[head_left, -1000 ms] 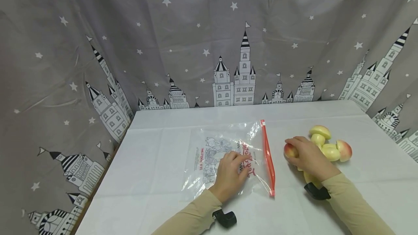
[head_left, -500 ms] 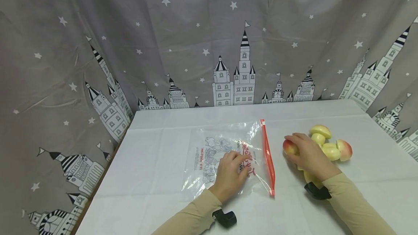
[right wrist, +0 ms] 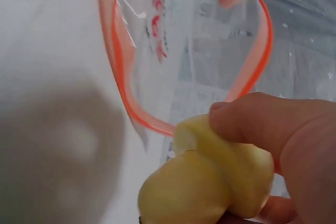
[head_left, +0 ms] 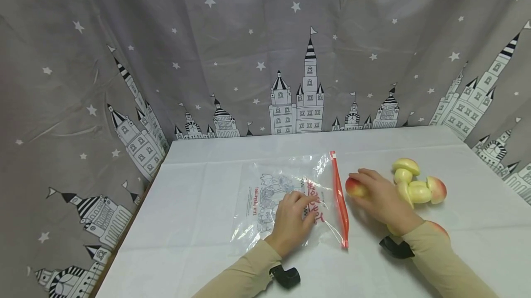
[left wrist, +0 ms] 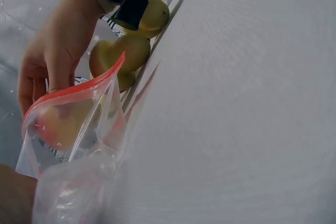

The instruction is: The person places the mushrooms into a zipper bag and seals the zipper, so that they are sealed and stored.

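In the head view my left hand [head_left: 292,219] rests on a clear plastic zip bag [head_left: 249,217], fingers slightly bent and thumb apart from the index finger. The bag's red zip edge [head_left: 341,196] faces right, and its mouth [right wrist: 265,40] gapes in the right wrist view. My right hand [head_left: 383,201] grips a yellow-and-red mushroom-shaped piece [head_left: 356,188] just right of that edge. Seen from the right wrist, my thumb [right wrist: 247,116] lies over the yellow piece [right wrist: 184,187], close before the mouth. Its underside is hidden by my fingers.
More mushroom-shaped pieces, one [head_left: 437,189] with a red-tinged cap and another [head_left: 406,166] behind it, lie right of my right hand. A further piece [head_left: 439,229] is partly covered by my right sleeve. A grey castle-print curtain [head_left: 232,58] hangs behind the white table [head_left: 199,224].
My right hand has moved left toward the bag's zip edge with the mushroom-shaped piece, uncovering part of another piece by the sleeve. My left hand has stayed on the bag.
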A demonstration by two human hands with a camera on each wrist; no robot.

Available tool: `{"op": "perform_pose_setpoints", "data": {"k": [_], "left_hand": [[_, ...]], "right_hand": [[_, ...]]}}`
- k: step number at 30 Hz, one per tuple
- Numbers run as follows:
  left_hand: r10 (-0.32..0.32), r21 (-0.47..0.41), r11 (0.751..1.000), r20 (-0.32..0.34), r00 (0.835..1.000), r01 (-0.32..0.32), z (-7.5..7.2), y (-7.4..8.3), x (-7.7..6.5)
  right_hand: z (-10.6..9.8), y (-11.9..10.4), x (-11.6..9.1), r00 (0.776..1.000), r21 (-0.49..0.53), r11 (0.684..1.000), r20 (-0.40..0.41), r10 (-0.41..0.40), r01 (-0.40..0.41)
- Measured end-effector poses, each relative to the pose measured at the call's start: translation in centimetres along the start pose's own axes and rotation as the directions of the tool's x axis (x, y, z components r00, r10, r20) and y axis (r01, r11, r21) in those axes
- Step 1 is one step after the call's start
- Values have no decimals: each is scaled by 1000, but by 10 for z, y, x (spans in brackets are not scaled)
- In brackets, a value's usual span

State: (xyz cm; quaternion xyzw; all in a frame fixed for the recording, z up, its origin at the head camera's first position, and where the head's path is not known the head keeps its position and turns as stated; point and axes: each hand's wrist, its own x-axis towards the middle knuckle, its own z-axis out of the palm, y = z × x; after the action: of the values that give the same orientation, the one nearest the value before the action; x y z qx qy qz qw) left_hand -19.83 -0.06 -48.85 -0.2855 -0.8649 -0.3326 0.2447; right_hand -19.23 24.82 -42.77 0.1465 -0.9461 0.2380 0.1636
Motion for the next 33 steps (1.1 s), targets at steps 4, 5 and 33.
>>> {"op": "perform_pose_setpoints", "data": {"k": [4,5,33], "left_hand": [[5,-3,1000,-5,1000,-5,0,0,0],[4,-6,1000,-3,1000,-4,0,0,0],[32,-12,999,-49,998,-33,-1,-1,1]], "right_hand": [[8,-3,-1,1000,21,1000,-9,-18,18],[9,-3,-1,1000,24,999,-15,-25,26],[53,-18,13,978,93,975,-66,-196,202]]}}
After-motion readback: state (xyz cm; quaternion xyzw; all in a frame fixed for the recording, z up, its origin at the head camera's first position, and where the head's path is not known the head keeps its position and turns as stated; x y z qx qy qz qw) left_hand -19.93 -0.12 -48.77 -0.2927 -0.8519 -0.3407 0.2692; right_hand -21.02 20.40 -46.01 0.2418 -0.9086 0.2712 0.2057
